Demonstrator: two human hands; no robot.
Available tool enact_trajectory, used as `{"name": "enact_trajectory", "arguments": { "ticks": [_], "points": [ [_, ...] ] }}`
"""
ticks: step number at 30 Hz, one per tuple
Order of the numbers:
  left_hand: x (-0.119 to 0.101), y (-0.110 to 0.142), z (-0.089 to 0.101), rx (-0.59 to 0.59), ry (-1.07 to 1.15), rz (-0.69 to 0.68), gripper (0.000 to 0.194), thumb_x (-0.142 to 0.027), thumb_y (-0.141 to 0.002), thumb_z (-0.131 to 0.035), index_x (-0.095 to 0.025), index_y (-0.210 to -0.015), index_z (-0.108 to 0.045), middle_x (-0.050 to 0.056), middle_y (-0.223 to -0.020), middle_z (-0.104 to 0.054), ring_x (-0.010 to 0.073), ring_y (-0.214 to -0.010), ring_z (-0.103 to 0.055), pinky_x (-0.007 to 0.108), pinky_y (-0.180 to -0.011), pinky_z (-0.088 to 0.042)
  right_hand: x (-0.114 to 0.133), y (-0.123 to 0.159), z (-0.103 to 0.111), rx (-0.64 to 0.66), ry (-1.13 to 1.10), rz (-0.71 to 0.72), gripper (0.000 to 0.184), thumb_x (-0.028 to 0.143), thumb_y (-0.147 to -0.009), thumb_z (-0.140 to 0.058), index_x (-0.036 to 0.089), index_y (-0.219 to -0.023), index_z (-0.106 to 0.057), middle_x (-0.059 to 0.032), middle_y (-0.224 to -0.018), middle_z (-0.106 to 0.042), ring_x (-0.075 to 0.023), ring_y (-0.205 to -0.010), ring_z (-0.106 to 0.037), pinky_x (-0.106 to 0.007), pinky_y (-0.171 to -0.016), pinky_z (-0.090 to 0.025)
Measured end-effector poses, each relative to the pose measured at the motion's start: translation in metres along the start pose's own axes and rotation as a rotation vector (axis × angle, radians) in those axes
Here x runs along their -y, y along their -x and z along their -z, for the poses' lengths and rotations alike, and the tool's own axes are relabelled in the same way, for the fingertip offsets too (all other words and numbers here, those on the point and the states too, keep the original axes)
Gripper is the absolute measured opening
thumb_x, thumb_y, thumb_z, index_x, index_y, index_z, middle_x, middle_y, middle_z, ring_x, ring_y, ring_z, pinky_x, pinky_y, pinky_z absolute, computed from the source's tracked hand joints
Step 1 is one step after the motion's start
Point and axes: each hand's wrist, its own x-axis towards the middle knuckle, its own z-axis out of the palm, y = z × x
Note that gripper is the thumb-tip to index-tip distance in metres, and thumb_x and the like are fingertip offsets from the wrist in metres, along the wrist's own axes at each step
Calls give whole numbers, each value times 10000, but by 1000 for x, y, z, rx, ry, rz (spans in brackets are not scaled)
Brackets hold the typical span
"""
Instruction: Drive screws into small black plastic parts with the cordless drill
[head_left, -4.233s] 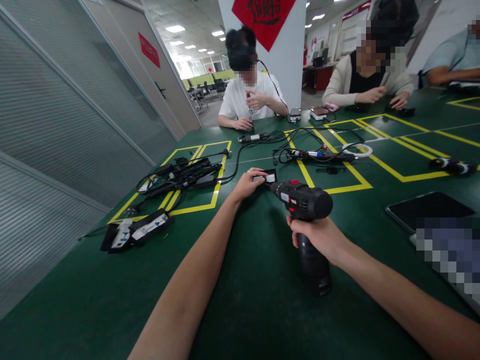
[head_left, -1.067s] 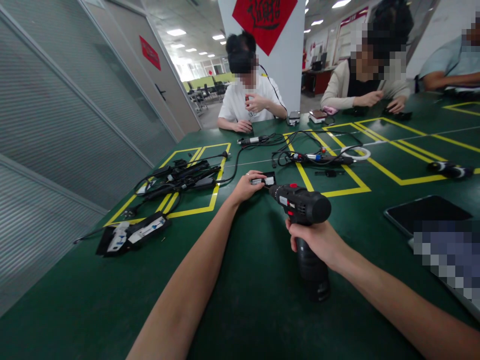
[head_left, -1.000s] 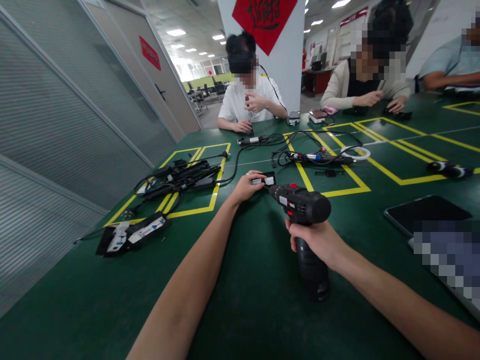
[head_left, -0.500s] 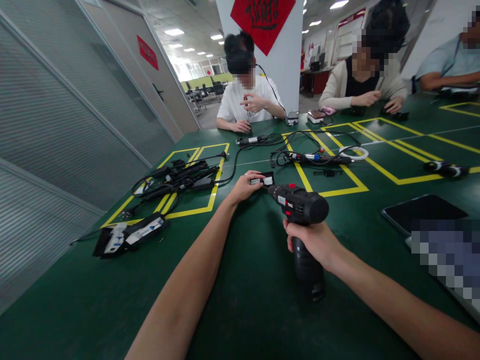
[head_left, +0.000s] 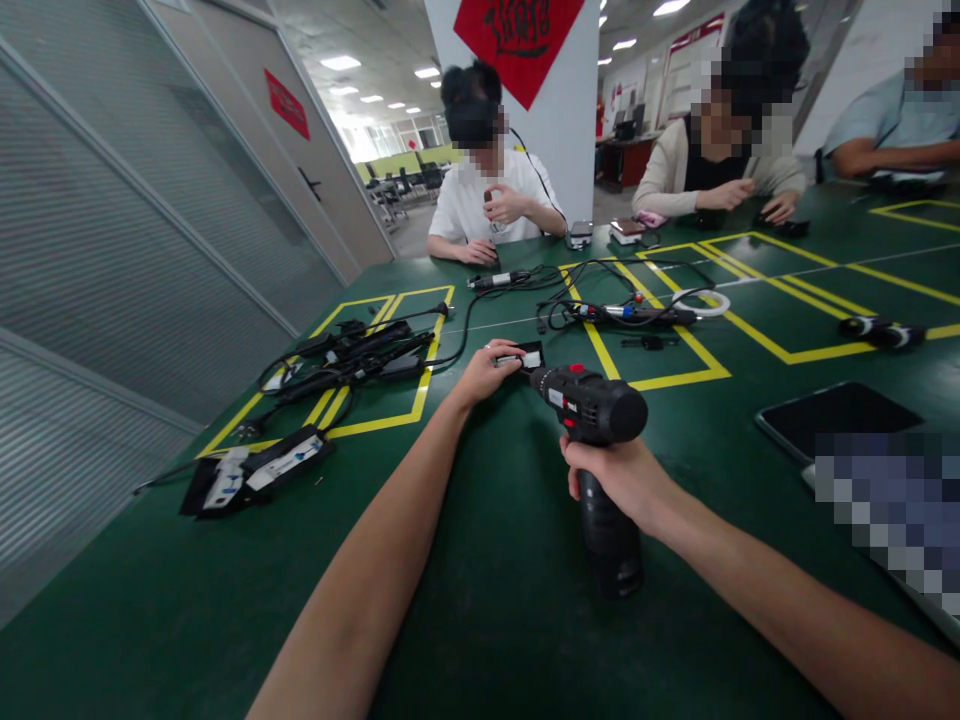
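My right hand (head_left: pixel 611 468) is wrapped round the grip of a black cordless drill (head_left: pixel 589 402) with red switches. The drill lies level, its chuck pointing away to the left, and its tip reaches the near side of a small black piece with a white part inside (head_left: pixel 532 357). My left hand (head_left: pixel 489 372) holds that piece down on the green table, fingers closed over its left end. Fingers and chuck hide part of the piece, so the exact contact of the tip cannot be made out.
Black cables and parts (head_left: pixel 360 360) lie in a yellow-taped area at left, with an opened black casing (head_left: pixel 255 470) nearer. Beyond my hands are a corded pen-shaped tool (head_left: pixel 630 314) and a white ring (head_left: pixel 712 303). A dark phone-like slab (head_left: pixel 836 420) lies right. Several people sit across the table.
The whole view has shifted slightly, so things sit a little further left. Both hands keep their hold, and the drill stays at the small black piece.
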Motion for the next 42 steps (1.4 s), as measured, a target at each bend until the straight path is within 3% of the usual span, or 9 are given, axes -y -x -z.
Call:
{"name": "enact_trajectory", "arguments": {
  "ticks": [7,42],
  "points": [
    [0,-1,-1,-17,-12,-4,300,-358,-813,-573,-186,-1024,-699,87,-1160,-596,215,-1117,-550,385,-1034,-396,1,-1,0,-2,-24,14,70,166,-668,-582,173,-737,-576,18,-550,-583,-130,-459,-557,-274,-520,-418],
    [-1,-1,-2,-25,15,10,301,-335,-795,-587,-183,-1026,-703,87,-1160,-601,220,-1114,-554,393,-1035,-401,2,1,3,21,93,49,55,205,-702,-577,168,-741,-587,3,-480,-567,-142,-463,-542,-275,-521,-401]
  ]
}}
